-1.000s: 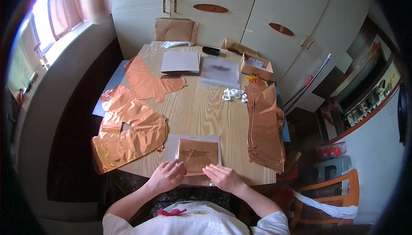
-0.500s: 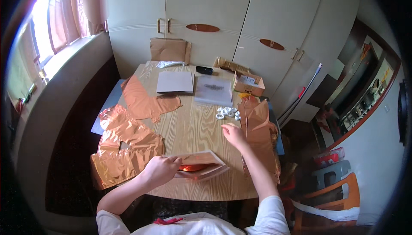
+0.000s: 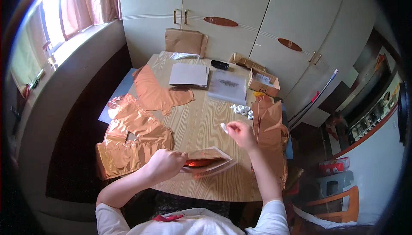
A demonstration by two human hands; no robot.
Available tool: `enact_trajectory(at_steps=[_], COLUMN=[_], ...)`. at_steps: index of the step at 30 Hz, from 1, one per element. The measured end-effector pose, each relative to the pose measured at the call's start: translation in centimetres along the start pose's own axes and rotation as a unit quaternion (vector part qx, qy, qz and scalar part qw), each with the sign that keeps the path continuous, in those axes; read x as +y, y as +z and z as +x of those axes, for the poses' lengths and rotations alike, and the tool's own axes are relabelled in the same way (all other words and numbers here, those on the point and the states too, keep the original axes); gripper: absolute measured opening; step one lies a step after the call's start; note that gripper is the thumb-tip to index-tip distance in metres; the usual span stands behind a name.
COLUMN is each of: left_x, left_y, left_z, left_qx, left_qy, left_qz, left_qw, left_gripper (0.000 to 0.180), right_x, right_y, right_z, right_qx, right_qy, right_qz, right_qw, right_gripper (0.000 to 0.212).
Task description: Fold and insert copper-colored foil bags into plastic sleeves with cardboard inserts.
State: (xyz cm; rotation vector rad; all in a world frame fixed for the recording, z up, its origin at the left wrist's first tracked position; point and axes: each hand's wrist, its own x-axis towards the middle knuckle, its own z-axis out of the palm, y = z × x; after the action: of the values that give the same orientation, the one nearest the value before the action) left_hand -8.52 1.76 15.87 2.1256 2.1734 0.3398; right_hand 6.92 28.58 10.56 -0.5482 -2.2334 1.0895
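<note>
My left hand (image 3: 165, 165) is closed on the left edge of a clear plastic bag (image 3: 227, 154). The bag's mouth gapes, and shiny copper-orange foil (image 3: 199, 163) shows inside. It is held at the near part of the table. My right hand (image 3: 241, 134) pinches a small white piece (image 3: 224, 128) that sticks out left of the fingertips; it resembles the small white coils (image 3: 240, 109) lying just beyond that hand. Left of my left hand lies a crinkled copper foil balloon (image 3: 141, 138), flat. A matte copper foil balloon (image 3: 159, 91) lies beyond it.
More folded copper foil (image 3: 269, 128) covers the table's right side. At the back are a white stack of sheets (image 3: 189, 74), a clear plastic sleeve stack (image 3: 226, 87), a black case (image 3: 219, 65) and an open cardboard box (image 3: 264, 83). An orange chair (image 3: 347, 207) stands right.
My right hand has drawn slightly away from the white coils, and a white piece now shows in its fingers. My left hand still holds the bag. The whole view has shifted a little.
</note>
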Motion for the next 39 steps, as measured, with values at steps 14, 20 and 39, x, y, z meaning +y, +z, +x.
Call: enact_trajectory(at_steps=[14,20,39], left_x=[1.4,1.6,2.1], left_y=[0.7,2.4,13.6], left_z=[-0.3,-1.3,-5.8], left_qx=[0.005,0.027,0.149], left_qy=[0.009,0.016,0.015], left_qz=[0.028,0.051,0.100], left_qw=[1.000,0.998,0.984], left_gripper=[0.011,0.024,0.036], right_x=[-13.2,-13.7,17.2], right_y=[0.8,-0.4,8.1], right_z=[-7.9,-10.2,14.1], right_qx=[-0.116,-0.140,0.033], right_qy=[-0.266,-0.244,0.044], right_qz=[-0.252,-0.178,-0.402], right_qw=[0.923,0.943,0.914], right_gripper=[0.015,0.013,0.029])
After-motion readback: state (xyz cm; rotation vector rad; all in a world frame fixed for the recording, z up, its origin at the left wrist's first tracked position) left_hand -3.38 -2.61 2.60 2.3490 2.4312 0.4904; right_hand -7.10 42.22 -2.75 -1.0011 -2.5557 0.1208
